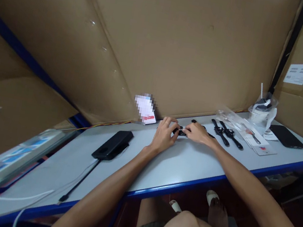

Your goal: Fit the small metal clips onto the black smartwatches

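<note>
My left hand [165, 135] is closed, its thumb and fingers pinching a small black tool [182, 131], which looks like a spokeshave, on the pale table. From the other side, my right hand [197, 132] has its fingertips pressed on the tool's middle, near a small shiny spot. The fingers hide much of it. Another black handle [194, 121] shows partly behind my right hand. Two black spokeshaves [220, 132] lie side by side to the right, apart from my hands.
Plastic bags with printed cards [262, 148] lie farther right, beside a dark phone [287, 136] and a bagged cup [259, 115]. A lit phone [146, 109] leans on the cardboard wall [180, 48]. On the left sit a black power bank [113, 144] with cables and a power strip [21, 151].
</note>
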Motion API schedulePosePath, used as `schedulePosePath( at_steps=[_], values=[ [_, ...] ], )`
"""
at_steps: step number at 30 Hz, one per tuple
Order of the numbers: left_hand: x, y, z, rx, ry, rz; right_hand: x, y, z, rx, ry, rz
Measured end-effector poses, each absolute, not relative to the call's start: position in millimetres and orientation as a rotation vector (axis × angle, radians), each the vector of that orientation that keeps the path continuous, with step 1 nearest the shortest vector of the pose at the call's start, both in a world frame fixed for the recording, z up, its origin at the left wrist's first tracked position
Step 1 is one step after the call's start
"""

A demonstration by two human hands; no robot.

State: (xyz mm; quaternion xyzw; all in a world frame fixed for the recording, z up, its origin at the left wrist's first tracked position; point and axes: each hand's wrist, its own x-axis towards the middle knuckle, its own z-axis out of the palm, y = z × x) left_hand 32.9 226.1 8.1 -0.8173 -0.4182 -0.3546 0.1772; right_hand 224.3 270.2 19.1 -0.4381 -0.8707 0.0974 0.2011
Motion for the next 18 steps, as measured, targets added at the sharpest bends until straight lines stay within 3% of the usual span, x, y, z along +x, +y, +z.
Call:
schedulePosePath(
  at_steps=[18],
  values=[
    [29.6, 224.9, 10.1, -2.281, -1.187, -1.143, 224.4, 276.9, 15.1, -1.263, -2.413, 0.274]
  ],
)
